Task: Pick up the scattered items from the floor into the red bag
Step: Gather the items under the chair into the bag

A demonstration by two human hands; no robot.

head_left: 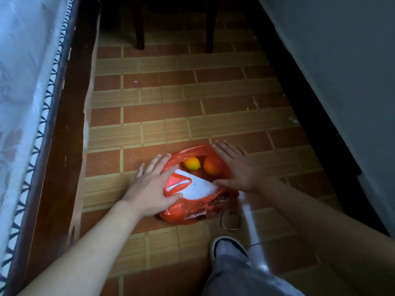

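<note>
The red plastic bag [198, 207] lies open on the tiled floor. Inside it I see a yellow lemon [191, 163], an orange [212, 166] and a white packet [195, 186] with blue specks. My left hand [152, 184] lies flat with straight fingers over the bag's left rim, thumb touching the plastic. My right hand [237, 167] lies flat on the bag's right rim, fingers straight, thumb reaching toward the white packet. A metal chain bracelet [231, 219] lies on the floor just right of the bag's near side.
A bed [23, 103] with a white cover and dark wooden frame runs along the left. A grey wall [342, 71] with dark base closes the right. Chair legs [140, 28] stand at the far end. My shoe [227, 246] and a white pole [253, 229] are near the bracelet.
</note>
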